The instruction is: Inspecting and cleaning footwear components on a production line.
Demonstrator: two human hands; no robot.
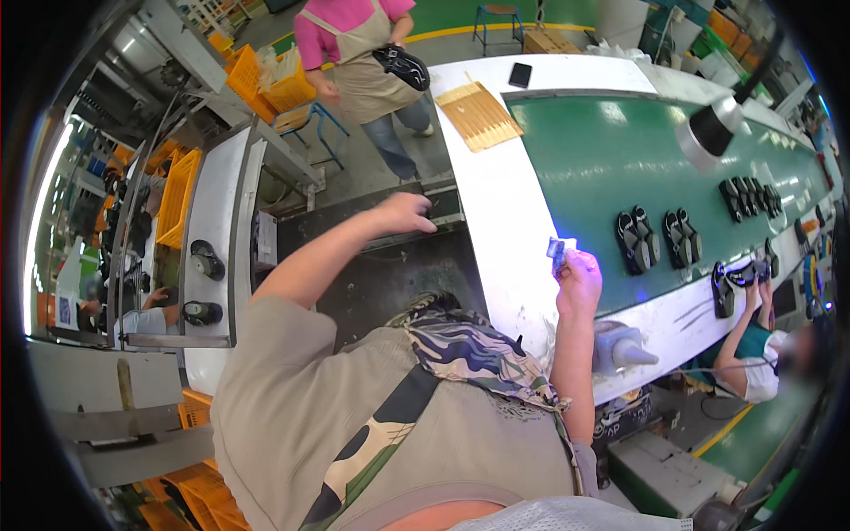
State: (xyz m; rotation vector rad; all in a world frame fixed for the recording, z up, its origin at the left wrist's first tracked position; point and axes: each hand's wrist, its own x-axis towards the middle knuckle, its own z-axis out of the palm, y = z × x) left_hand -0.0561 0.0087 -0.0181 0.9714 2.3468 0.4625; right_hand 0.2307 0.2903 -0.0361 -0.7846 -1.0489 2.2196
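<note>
My right hand (580, 281) is raised over the white table edge (513, 265). Its fingers pinch a small blue-and-white piece (560, 251) with a bright blue glow on it; its exact kind is too small to tell. Held out to the left over the dark gap beside the table is my left hand (403, 213), its fingers loosely curled and the thumb apart, with nothing visible in them. Below my right hand, close to its forearm, a plastic squeeze bottle (620, 348) with a pointed spout lies on the table.
Pairs of black sandals (633, 241) stand on the green conveyor belt (567, 142). A lamp (711, 128) hangs above it. Flat wooden sticks (480, 117) and a phone (521, 75) lie farther up. One co-worker (359, 53) holds a black shoe; another (753, 354) handles sandals at right.
</note>
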